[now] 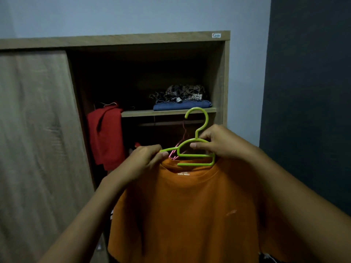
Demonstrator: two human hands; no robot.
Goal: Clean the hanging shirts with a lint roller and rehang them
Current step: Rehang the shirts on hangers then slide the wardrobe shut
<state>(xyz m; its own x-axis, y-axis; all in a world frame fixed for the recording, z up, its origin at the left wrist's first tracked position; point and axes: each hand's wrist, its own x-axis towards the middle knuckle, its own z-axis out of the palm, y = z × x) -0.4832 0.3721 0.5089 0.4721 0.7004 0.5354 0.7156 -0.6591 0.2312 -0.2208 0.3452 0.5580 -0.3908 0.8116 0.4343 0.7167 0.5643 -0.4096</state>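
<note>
Head view: orange shirt (190,215) is held up in front of wardrobe (133,39), on green hanger (195,164). Hanger's lower bars are seen sitting in the shirt's neck hole; hook points up, free of any rail, and overlaps the front edge of shelf (152,112) near its R end. Hanger is pinched by right grip (218,143) just under the hook, thumb below & fingers curled over the top. Left grip (144,160) is curled round the hanger's L arm tip together w/ the shirt's shoulder fabric. Shirt body hangs straight down, front to camera; small printed label (183,174) is visible inside the collar, pale mark (231,212) on the chest.

Wardrobe's L half is covered by sliding door (38,130); R half is uncovered. At the shelf's R end, by the front edge, a folded blue item (182,106) is laid, w/ a patterned item (186,92) piled on top. Rail (161,123) is dimly seen under the shelf. Pink hanger (173,154) is partly seen behind the green one; whether it's on the rail can't be told. Red garment (106,135) is hung at the L edge of the uncovered half, beside the door. Logo sticker (216,35) is stuck at the wardrobe's top R corner. Pale wall (133,14) behind; dark panel (307,92) at far R.
</note>
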